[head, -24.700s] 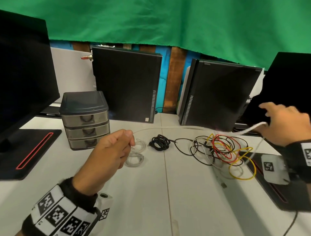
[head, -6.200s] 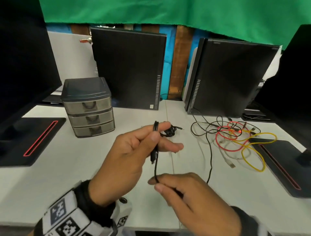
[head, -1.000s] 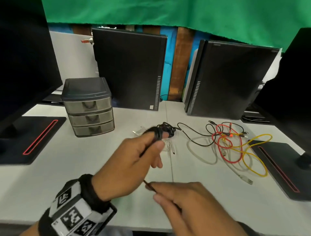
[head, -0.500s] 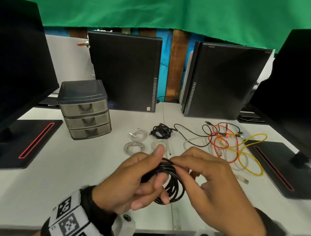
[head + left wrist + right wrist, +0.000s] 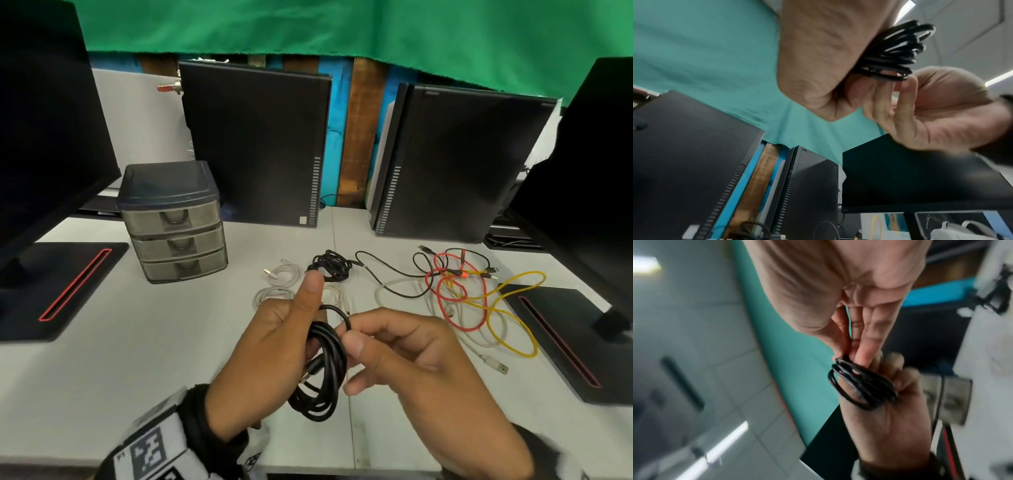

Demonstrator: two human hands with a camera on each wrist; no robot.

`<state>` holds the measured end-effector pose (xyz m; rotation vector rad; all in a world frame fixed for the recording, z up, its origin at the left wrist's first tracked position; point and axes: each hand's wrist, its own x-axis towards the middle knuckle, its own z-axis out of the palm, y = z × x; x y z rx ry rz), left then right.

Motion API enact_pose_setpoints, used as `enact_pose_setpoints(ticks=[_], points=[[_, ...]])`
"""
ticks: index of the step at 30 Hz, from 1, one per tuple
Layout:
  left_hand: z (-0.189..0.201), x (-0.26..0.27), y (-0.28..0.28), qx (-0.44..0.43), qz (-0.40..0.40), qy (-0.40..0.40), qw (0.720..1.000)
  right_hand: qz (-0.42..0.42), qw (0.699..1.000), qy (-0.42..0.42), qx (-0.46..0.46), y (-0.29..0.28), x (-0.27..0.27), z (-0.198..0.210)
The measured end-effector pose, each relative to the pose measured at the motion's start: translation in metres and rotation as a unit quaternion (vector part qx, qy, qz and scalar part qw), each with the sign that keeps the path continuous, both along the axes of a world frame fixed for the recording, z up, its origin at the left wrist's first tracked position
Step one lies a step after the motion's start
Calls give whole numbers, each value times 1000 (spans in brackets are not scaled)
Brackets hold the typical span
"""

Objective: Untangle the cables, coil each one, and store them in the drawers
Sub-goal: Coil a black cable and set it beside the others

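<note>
Head view: left hand is gripping the hanging black cable coil, right hand fingers pinching its top loop.

Black cable coil, 1 bundle, at 1 o'clock: held in the left hand grip. Right hand, 3 o'clock, fingertips touching the coil. 2 black computer towers, 7 o'clock.

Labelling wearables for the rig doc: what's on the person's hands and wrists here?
Both hands are bare, no gloves. The left hand has a black cuff at the wrist, then a white band printed with black square fiducial markers. The right hand has a dark cuff at the wrist; what lies past it is blurred at the frame edge.
</note>
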<state>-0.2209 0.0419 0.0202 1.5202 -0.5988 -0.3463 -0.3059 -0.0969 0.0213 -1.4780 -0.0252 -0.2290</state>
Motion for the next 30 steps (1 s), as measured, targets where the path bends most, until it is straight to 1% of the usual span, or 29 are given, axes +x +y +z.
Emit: enact_pose_setpoints(ticks=[1, 3, 5, 8, 9, 10, 11, 12, 13, 14, 15, 16, 18, 20, 22, 25, 27, 28, 30], points=[[0, 0, 0, -7, -11, 8, 1000, 35, 998, 23, 44, 0, 2, -4], [-2, 3, 1, -17, -18, 17, 1000, 114, 983, 61, 128, 3, 8, -13], [0, 4, 1, -20, -17, 9, 1000, 161, 966, 74, 188, 7, 12, -22], [3, 6, 2, -10, 31, -46, 998, 178, 949, 61, 254, 10, 15, -28], [3, 6, 3, -11, 54, -68, 996, 175, 947, 53, 264, 13, 15, -25], [3, 6, 3, -13, 71, -87, 994, 163, 952, 51, 254, 16, 15, -23], [1, 6, 2, -12, 78, -102, 992, 141, 966, 60, 210, 19, 14, -20], [0, 6, 1, -4, 72, -110, 991, 107, 982, 77, 132, 23, 12, -19], [-2, 6, 0, 10, 60, -110, 992, 66, 993, 91, 37, 26, 8, -17], [-4, 7, -1, 23, 48, -102, 993, 29, 995, 90, -40, 29, 6, -16], [-5, 8, -1, 33, 36, -94, 994, -1, 993, 82, -79, 31, 5, -17], [-6, 11, -1, 45, 30, -94, 994, -22, 993, 71, -96, 30, 4, -19], [-7, 15, 2, 66, 27, -112, 991, -58, 986, 49, -149, 22, 7, -25], [-9, 19, 4, 66, 23, -122, 990, -89, 969, 13, -229, 12, 10, -31], [-11, 20, 4, 68, 28, -122, 990, -124, 948, -45, -291, 6, 10, -36], [-13, 19, 3, 89, 61, -144, 984, -203, 880, -142, -406, 4, 9, -40], [-17, 19, 3, 110, 80, -187, 973, -241, 845, -185, -440, 3, 11, -40], [-19, 20, 4, 130, 92, -221, 962, -257, 832, -204, -447, 2, 11, -40], [-21, 25, 5, 165, 109, -282, 939, -276, 818, -237, -446, 1, 11, -37]])
